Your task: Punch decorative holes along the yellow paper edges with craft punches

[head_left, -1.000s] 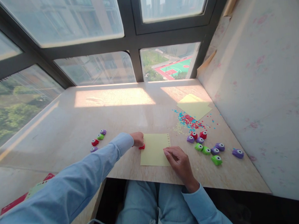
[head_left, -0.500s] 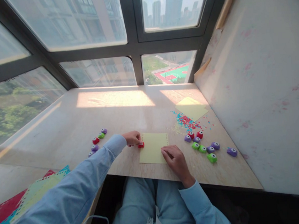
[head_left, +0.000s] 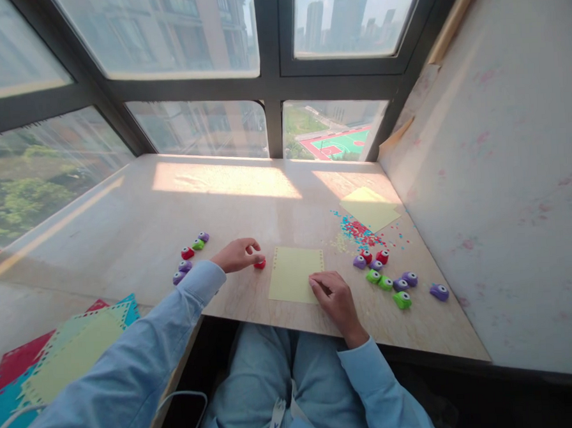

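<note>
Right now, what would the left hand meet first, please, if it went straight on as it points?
The left hand would probably first meet the small red plastic punch by its fingertips; exact depth is unclear.

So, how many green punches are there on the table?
4 in view: one far-left punch; at right, an upper punch, a middle punch and a lower punch. The left sleeve may hide more.

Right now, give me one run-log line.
left hand: at red punch | right hand: on yellow sheet, right edge | confetti: scattered beyond right-side punches
</note>
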A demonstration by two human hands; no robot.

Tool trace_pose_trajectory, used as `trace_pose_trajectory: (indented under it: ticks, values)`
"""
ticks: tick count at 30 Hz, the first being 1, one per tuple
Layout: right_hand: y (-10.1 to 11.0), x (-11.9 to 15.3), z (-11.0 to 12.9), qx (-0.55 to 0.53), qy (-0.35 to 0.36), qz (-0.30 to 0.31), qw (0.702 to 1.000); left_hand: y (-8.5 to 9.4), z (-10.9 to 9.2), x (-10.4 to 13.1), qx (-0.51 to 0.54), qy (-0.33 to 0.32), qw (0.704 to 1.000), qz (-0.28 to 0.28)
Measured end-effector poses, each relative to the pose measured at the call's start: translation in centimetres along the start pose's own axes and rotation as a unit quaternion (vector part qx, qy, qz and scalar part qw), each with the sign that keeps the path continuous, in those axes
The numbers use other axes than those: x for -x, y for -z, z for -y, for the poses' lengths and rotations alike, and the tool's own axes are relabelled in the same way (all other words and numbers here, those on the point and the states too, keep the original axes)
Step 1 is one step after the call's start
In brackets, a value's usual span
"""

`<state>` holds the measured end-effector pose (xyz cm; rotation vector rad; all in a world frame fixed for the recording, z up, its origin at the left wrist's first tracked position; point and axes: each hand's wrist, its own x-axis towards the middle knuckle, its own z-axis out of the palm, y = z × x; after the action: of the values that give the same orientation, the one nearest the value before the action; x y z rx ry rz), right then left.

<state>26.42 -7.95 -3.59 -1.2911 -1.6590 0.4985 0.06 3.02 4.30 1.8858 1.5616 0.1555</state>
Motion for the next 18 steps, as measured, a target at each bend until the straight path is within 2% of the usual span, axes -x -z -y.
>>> trace_pose_trajectory:
  ticks: [3, 6, 11, 18]
  values:
    - [0.0, 0.0, -0.1, -0.003, -0.004, -0.005, 1.000, -1.2, 0.4, 1.0, -0.079, -0.062, 0.995, -0.023]
    - [0.0, 0.1, -0.1, -0.007, -0.004, -0.008, 1.000, -2.2, 0.6, 1.6, -0.136, -0.051, 0.989, -0.036]
    - [0.1, 0.1, -0.2, -0.014, -0.006, -0.012, 1.000, -2.3, 1.4, 2.9, -0.170, 0.000, 0.982, -0.075]
    - [0.0, 0.3, -0.6, -0.017, -0.014, -0.008, 1.000, -0.6, 4.5, 5.5, -0.229, 0.143, 0.954, -0.129]
